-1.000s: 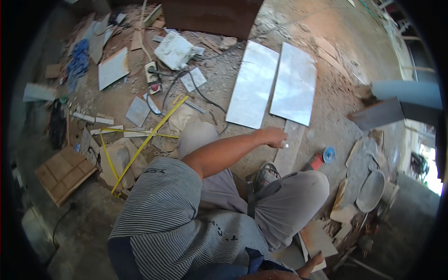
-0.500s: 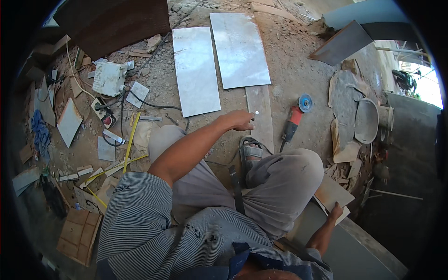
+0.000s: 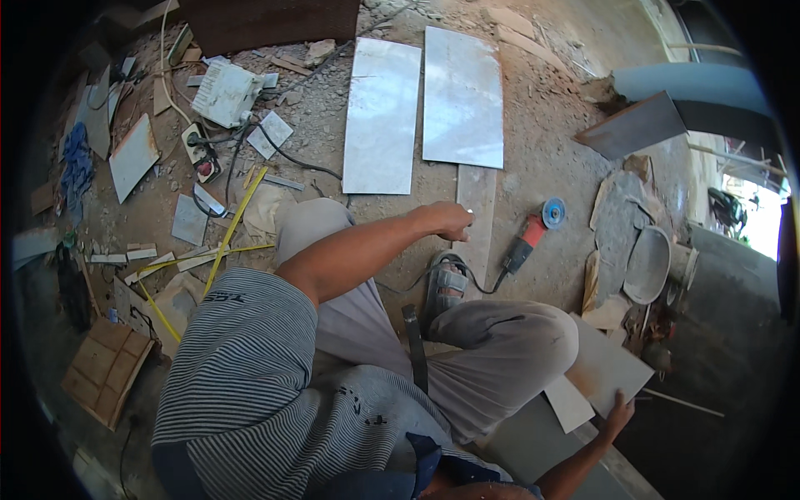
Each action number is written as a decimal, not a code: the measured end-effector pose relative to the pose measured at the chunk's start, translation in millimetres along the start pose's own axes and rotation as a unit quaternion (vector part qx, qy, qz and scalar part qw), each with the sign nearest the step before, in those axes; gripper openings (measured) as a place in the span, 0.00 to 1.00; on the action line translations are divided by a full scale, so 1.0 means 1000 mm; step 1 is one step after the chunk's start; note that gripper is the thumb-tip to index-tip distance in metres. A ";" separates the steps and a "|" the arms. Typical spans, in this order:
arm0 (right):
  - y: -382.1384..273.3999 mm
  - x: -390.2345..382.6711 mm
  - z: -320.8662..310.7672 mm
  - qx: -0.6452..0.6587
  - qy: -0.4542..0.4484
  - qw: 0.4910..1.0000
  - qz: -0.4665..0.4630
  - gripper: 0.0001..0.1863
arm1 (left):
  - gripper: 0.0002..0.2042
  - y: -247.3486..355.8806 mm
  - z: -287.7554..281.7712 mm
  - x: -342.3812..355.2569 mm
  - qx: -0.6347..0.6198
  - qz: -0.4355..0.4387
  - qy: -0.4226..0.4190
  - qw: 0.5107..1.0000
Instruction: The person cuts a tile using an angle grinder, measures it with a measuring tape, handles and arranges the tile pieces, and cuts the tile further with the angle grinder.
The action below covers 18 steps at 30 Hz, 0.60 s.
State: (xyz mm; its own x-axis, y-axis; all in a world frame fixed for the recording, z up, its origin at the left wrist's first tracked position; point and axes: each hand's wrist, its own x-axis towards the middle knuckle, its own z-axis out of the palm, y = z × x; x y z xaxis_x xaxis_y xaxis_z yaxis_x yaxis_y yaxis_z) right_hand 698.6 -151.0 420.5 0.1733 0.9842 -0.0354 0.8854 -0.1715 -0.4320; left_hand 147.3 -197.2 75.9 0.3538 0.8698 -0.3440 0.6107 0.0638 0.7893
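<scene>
At the right, my right hand grips the edge of a grey-beige tile, which is tilted beside my knee. A paler tile lies partly beneath it, on a grey slab. My left hand reaches out over a long narrow tile strip on the ground. Its fingers are closed, and a small white tip shows at them; what it belongs to I cannot make out. Right of that hand lies a red and black angle grinder with a blue disc.
Two large glossy tiles lie ahead. Left are a white box-shaped device, a power strip, cables, a yellow folding rule and tile offcuts. A rubber basin stands right, near a leaning tile. Rubble covers the far ground.
My right hand has drawn the grey-beige tile outward and up, and more of the paler tile beneath shows. The left hand has shifted slightly; the whole view has turned a little.
</scene>
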 end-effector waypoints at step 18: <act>-0.219 -0.001 -0.019 0.032 -0.021 0.988 -0.148 0.28 | 0.24 0.002 -0.028 0.002 -0.035 0.004 0.047 0.998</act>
State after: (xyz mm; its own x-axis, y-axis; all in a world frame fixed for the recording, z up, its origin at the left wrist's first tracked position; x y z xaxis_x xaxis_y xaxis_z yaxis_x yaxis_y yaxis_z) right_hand 512.6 -115.2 532.0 -0.1079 0.9921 0.0633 0.8659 0.1251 -0.4844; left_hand 129.3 -181.5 91.5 0.2880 0.9124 -0.2907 0.5559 0.0879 0.8266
